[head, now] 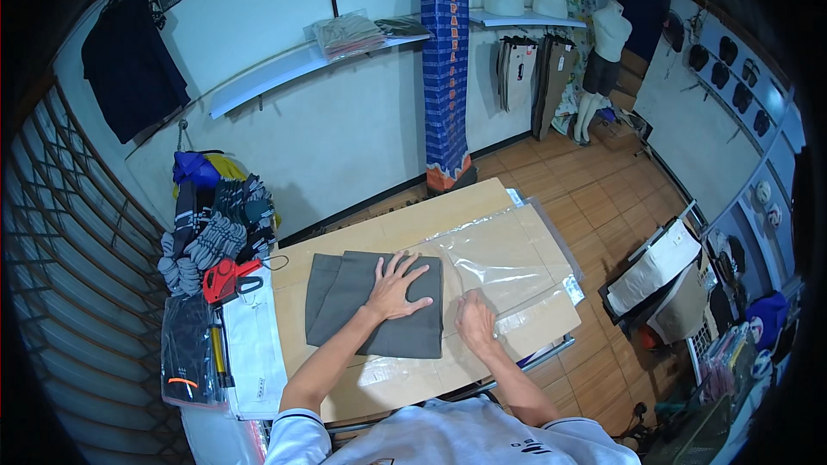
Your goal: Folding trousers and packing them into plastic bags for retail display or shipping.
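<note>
A folded dark grey garment (407, 329), probably trousers, lies on the tan tabletop (387, 387). Pressed flat on top of it is my left hand (394, 290), fingers spread. My right hand (477, 323) rests just right of the garment, fingers curled, at the near left edge of a clear plastic bag (517, 245). Whether the curled fingers pinch the film cannot be made out. The bag lies flat, wrinkled and shiny, across the right half of the table.
On the left sit a red tape dispenser (223, 281), bundled grey socks (216, 239), a yellow-handled tool (218, 349) and bagged dark clothing (187, 342). A blue banner-wrapped pillar (444, 77) stands beyond the table. Garments hang from a rack (652, 271) at right.
</note>
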Motion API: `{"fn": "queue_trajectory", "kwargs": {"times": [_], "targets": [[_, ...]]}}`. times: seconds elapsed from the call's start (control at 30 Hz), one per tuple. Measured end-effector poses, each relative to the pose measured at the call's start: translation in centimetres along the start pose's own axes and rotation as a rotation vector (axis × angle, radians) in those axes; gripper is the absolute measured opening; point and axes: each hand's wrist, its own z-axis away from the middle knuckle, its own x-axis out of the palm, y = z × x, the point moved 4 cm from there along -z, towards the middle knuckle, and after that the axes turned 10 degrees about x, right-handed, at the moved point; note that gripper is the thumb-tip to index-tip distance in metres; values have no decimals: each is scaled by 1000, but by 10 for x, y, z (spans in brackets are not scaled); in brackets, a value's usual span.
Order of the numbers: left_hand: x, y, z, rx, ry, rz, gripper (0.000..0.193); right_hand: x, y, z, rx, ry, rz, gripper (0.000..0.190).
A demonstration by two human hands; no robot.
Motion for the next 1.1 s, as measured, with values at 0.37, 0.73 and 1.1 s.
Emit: {"fn": "queue_trajectory", "kwargs": {"times": [0.37, 0.73, 1.1], "targets": [[1, 3, -9, 60, -6, 33, 79, -9, 2, -2, -7, 162, -192, 18], [12, 10, -21, 33, -15, 53, 75, -8, 5, 8, -48, 167, -230, 15], [25, 6, -46, -233, 207, 15, 66, -8, 2, 37, -47, 106, -86, 19]]}}
